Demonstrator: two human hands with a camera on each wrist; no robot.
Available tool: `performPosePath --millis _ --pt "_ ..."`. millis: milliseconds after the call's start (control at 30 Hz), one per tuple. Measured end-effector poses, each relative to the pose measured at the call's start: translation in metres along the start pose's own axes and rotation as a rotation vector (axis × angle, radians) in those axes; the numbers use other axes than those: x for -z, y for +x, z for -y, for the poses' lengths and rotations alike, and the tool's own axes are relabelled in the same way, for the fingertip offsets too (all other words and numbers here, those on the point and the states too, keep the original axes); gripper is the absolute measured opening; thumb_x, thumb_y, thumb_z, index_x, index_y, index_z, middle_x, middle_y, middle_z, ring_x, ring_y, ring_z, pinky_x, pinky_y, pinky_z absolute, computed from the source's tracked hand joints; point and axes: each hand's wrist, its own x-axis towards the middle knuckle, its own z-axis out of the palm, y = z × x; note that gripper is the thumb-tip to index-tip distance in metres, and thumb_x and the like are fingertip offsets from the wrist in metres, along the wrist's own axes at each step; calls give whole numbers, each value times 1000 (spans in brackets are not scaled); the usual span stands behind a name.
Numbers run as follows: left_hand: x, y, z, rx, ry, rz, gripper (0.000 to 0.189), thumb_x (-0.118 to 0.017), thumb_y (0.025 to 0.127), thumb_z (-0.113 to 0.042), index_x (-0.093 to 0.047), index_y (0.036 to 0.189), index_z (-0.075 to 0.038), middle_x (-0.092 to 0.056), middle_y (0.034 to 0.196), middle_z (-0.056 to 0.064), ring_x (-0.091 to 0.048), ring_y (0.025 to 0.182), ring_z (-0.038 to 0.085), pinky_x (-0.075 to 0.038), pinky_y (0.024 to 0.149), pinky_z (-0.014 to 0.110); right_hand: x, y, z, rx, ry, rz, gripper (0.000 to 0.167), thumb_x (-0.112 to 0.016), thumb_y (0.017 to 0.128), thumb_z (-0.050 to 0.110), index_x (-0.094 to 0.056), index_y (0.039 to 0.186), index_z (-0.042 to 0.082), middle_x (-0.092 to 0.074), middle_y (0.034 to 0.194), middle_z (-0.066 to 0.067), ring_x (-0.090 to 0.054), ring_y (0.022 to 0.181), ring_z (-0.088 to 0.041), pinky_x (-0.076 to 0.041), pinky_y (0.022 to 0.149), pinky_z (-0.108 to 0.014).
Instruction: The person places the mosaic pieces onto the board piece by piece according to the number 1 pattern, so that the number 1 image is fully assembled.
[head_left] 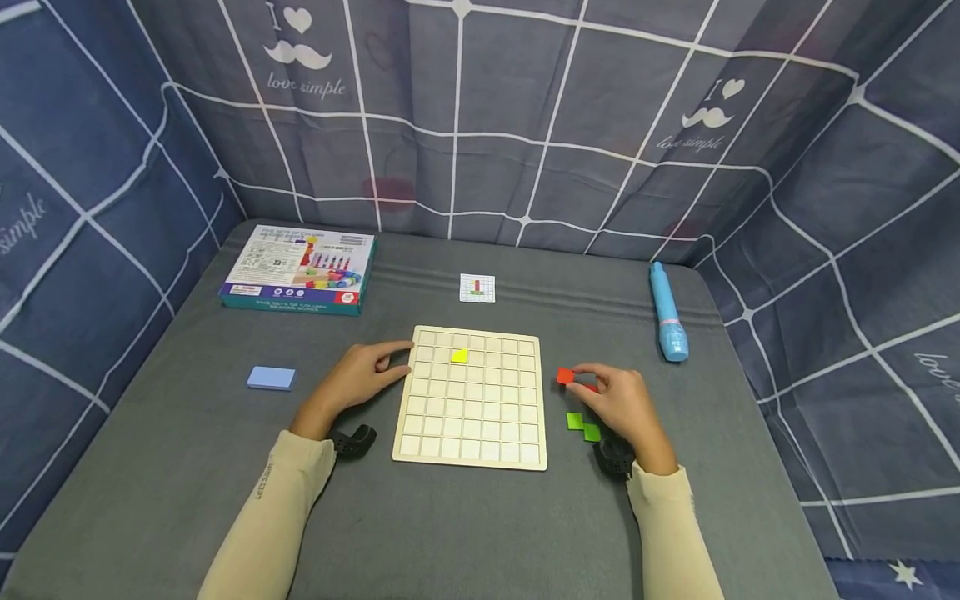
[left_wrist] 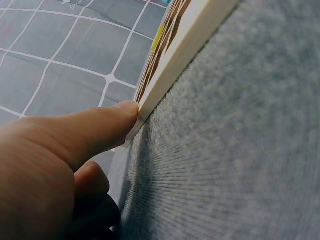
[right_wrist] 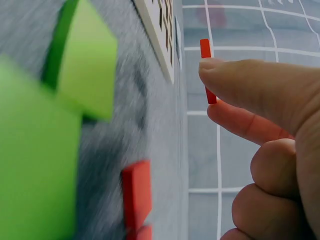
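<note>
A pale wooden board (head_left: 471,408) with a grid of square recesses lies on the grey cloth, with one yellow square tile (head_left: 459,356) in an upper row. At the board's upper left edge, my left hand (head_left: 352,379) rests its thumb and index finger against the rim. My right hand (head_left: 626,408) pinches a red square tile (head_left: 565,376) between thumb and index finger, right of the board and off the cloth. Beneath that hand lie red tiles (right_wrist: 137,195), partly hidden in the head view. Two green tiles (head_left: 582,427) sit nearer me, touching or almost touching at their corners.
Beyond the board lies a small white card (head_left: 477,288) printed with a grid and a coloured pattern. A boxed set (head_left: 300,271) stands at the back left, and a blue rectangular block (head_left: 271,378) lies left. A light-blue tapered cylinder (head_left: 667,312) lies at the back right. Curtains surround the table.
</note>
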Motion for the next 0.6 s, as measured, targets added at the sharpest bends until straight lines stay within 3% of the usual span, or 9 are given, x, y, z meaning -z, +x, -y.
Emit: performPosePath --millis 333,600 --pt "4 8 -5 -12 10 -19 45 -75 96 -27 -66 138 -12 -40 61 -5 -34 56 11 -30 57 31 -6 27 24 86 11 15 26 -84 87 31 -79 108 16 -33 50 10 -27 43 -6 -25 45 -27" --pt "-3 -1 -2 -12 1 -16 45 -75 96 -26 -67 137 -11 -39 58 -6 -32 53 8 -30 54 28 -25 39 38 99 97 82 27 -83 88 29 -79 110 12 -31 50 10 -24 44 -5 -26 45 -26"
